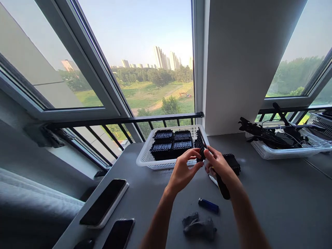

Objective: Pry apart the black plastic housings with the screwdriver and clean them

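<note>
My left hand [183, 169] pinches a dark, ridged black plastic part [199, 143] between thumb and fingers, holding it upright above the front right of a white basket [145, 157]. Close against it, my right hand [220, 166] is closed round a tool with a black and yellow handle [223, 186]. A thin, straight length rises from the right hand beside the part; whether it touches is hard to tell. Several similar black plastic parts [172, 143] lie in rows inside the basket. Another black part [232, 163] rests on the table behind my right hand.
A white-capped pen [213, 180], a blue lighter-like object [209, 205] and a crumpled dark cloth [199, 227] lie nearer me. Two phones [105, 202] are at the left. At right, a white basket [269, 152] holds black strips and cables. A railing [145, 118] borders the window.
</note>
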